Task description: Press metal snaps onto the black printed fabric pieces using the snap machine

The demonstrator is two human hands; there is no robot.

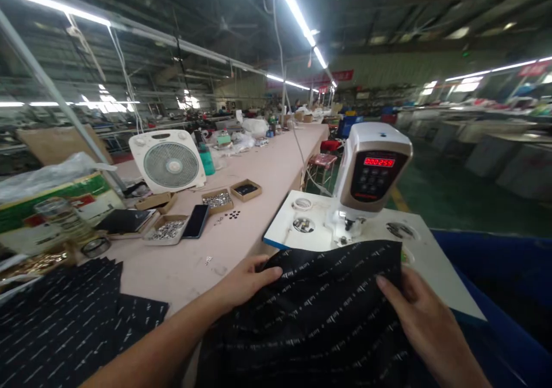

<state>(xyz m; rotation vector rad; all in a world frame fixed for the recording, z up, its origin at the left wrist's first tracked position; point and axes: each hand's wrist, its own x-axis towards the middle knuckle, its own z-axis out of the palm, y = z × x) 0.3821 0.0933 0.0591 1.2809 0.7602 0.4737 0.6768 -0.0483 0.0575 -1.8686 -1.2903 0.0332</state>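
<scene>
A piece of black fabric (328,307) with rows of small white print is stretched between my two hands. My left hand (248,279) pinches its upper left edge, thumb on top. On the other side my right hand (416,302) grips the right edge, its thumb lying on the cloth and its fingers behind. The fabric's top edge reaches the front of a white snap-fastening machine (373,166) with a red lit number display. Below the machine's head is a small metal die (343,240) on a white work plate (297,204), partly covered by the cloth.
Left of the machine, a long table (241,244) carries cardboard trays of metal fasteners (168,231), a phone (195,221), loose black caps (234,214) and a box fan (170,161). More printed black fabric (64,325) lies at the near left. Blue cloth (495,284) hangs at the right.
</scene>
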